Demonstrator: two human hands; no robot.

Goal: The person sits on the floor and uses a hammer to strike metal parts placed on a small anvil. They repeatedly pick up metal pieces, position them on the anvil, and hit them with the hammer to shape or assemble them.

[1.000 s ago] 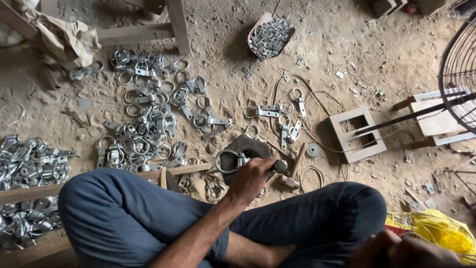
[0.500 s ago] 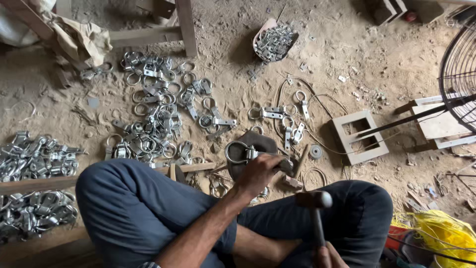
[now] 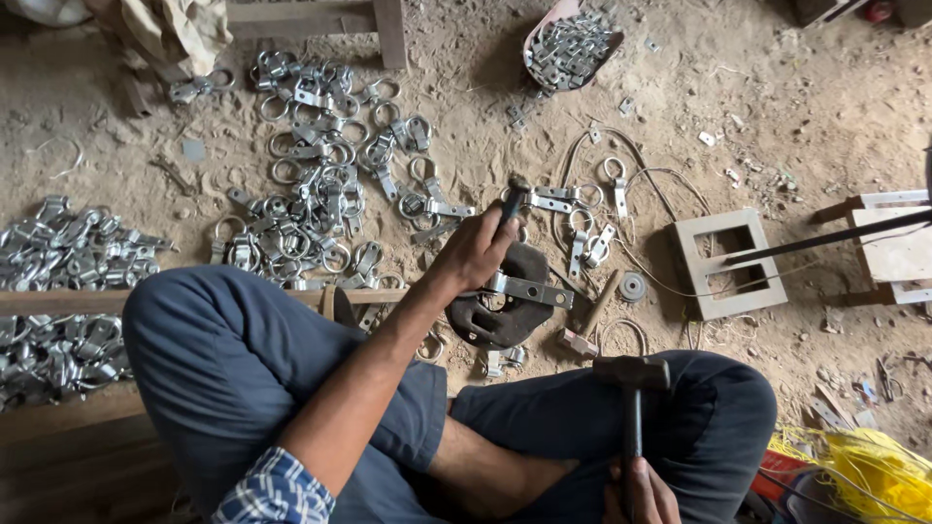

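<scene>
Head view, looking down: dirt floor (image 3: 796, 107) fills most of the frame. Crossed legs (image 3: 243, 369) in blue trousers take up the bottom. Left of them, a heap (image 3: 68, 252) of silvery metal fittings lies by a plank (image 3: 58, 303); a wider scatter of rings (image 3: 320, 184) and strap pieces spreads above the knees. A wooden block (image 3: 723, 262) with two square holes sits at right, with a dark rod (image 3: 825, 238) running across it. A dish (image 3: 568, 39) of small plates sits at the top.

Just beyond the shins, a dark round anvil (image 3: 505, 311) rests on the ground with a strap (image 3: 529, 289) lying flat across it. Left hand (image 3: 476, 252) is closed around a punch (image 3: 512, 199) held upright at the anvil's far edge. Right hand (image 3: 641, 490), at the bottom edge, is clamped on the handle of a hammer (image 3: 633, 374), whose head is over the right knee, near the anvil but apart from it. A second, wooden-handled hammer (image 3: 592, 315) lies just right of the anvil.
</scene>
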